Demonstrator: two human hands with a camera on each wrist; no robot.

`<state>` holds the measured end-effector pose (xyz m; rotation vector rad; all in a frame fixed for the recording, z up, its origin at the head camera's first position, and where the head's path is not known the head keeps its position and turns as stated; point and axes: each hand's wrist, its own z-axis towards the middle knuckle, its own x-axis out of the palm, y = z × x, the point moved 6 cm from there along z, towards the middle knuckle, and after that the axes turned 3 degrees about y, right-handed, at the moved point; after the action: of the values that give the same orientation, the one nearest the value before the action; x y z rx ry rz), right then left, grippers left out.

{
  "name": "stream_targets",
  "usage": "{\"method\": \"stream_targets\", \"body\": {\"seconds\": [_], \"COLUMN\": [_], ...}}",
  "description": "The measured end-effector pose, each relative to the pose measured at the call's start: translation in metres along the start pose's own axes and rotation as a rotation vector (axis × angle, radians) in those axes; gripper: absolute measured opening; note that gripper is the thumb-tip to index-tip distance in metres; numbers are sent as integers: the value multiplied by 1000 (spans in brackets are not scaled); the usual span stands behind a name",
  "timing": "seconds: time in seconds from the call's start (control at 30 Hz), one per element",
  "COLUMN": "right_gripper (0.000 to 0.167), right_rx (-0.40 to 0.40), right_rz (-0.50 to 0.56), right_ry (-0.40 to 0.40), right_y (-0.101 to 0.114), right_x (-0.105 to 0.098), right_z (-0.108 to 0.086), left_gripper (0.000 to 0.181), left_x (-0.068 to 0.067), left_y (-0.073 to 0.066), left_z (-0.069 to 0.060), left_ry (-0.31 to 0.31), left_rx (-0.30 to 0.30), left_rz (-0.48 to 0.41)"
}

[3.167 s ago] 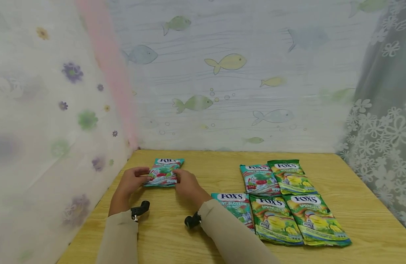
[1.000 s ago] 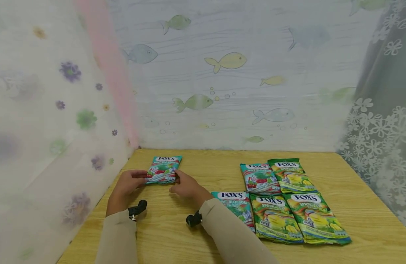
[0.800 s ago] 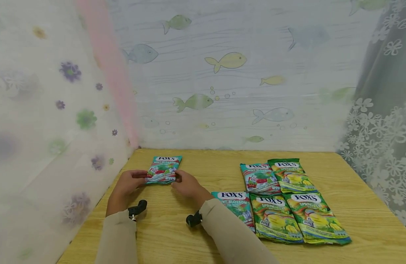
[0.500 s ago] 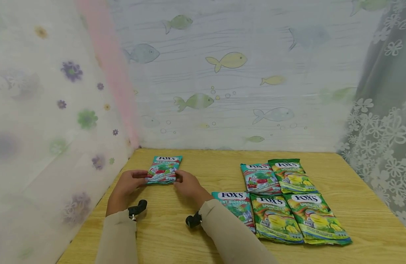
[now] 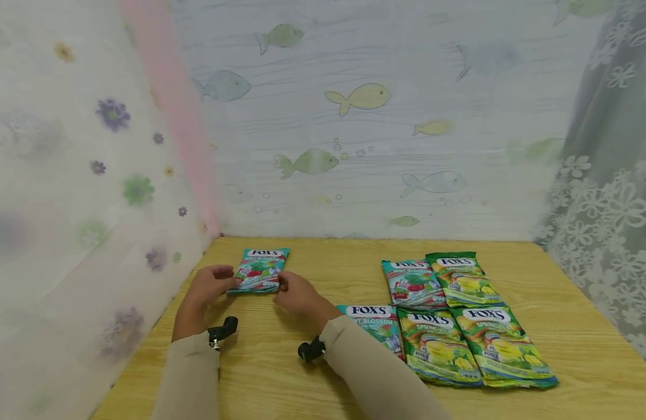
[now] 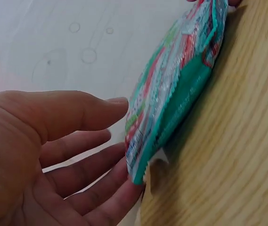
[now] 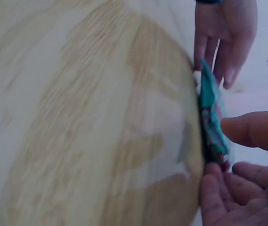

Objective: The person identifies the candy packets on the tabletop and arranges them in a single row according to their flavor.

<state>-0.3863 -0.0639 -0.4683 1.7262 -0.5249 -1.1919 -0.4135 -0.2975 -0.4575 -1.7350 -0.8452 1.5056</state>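
A teal Fox's Mint Blossom candy bag [image 5: 261, 269] lies flat near the table's far left, between my two hands. My left hand [image 5: 204, 291] is at its left edge, with the fingers loosely spread; in the left wrist view the thumb [image 6: 91, 110] is beside the bag [image 6: 171, 89] and the lower fingertips reach its edge. My right hand [image 5: 300, 296] is at the lower right corner. In the right wrist view its thumb [image 7: 247, 129] and fingertips touch or nearly touch the bag's edge [image 7: 211, 117], without a clear grip.
To the right lie two more Mint Blossom bags [image 5: 414, 284] and several green-yellow Fox's Spring Tea bags [image 5: 439, 349], set close together in two rows. The right sleeve [image 5: 375, 373] partly covers the nearest teal bag. A fish-patterned curtain [image 5: 365, 146] hangs behind the wooden table [image 5: 280, 373].
The teal bag has shifted slightly away and left since the earliest frame. In the last half second my left fingers have loosened and spread at its edge. The other bags stay put.
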Motion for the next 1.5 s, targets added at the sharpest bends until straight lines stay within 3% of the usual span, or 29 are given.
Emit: {"method": "stream_targets", "body": {"seconds": [0.17, 0.43, 0.83, 1.0, 1.23, 1.5], "right_gripper": [62, 72, 62, 60, 56, 51], "right_rx": [-46, -14, -92, -113, -161, -205], "right_rz": [-7, -42, 35, 11, 62, 135], "right_ry": [7, -31, -75, -102, -108, -113], "right_y": [10, 17, 34, 44, 45, 41], "right_x": [-3, -18, -38, -46, -67, -91], "right_z": [-6, -16, -38, -50, -74, -100], "left_gripper": [73, 74, 73, 71, 68, 67], "left_x": [2, 3, 5, 9, 18, 21], "left_y": [-14, -44, -78, -92, -116, -132], "left_z": [1, -2, -11, -13, -21, -29], "left_ry": [-24, -30, -18, -3, 3, -2], "left_rx": [31, 100, 213, 278, 291, 317], "left_rz": [4, 26, 28, 8, 52, 67]}}
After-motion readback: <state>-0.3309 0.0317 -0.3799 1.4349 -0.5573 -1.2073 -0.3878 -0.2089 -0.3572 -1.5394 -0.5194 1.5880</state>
